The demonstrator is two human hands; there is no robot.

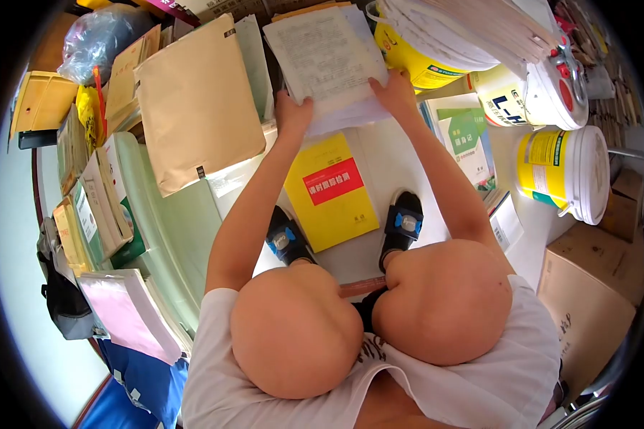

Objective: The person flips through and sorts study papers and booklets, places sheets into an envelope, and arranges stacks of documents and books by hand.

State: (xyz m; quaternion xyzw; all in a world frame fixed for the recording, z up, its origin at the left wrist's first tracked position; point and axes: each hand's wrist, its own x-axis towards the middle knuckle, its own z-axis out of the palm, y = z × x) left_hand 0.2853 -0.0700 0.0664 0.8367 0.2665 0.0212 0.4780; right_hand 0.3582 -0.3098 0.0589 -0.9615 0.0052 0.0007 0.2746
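My left hand point(293, 114) grips the near left corner of a stack of printed papers point(329, 61), thumb on top. On the opposite side, my right hand point(396, 93) is closed on the stack's right edge, its thumb also on the top sheet. The fingers under the papers are hidden. Below the stack, a yellow book point(358, 214) with a red title band lies flat on the floor between my slippered feet. A large brown envelope point(200, 100) lies left of the papers, and a yellow and white bucket point(426, 57) stands close to my right hand.
More buckets stand at the right, one a yellow-labelled bucket point(551, 168), above a cardboard box point(587, 279). Booklets point(465, 143) lie right of my forearm. At the left, a pale green bin point(172, 222) has books along it. A clear plastic bag point(107, 43) sits at the back left.
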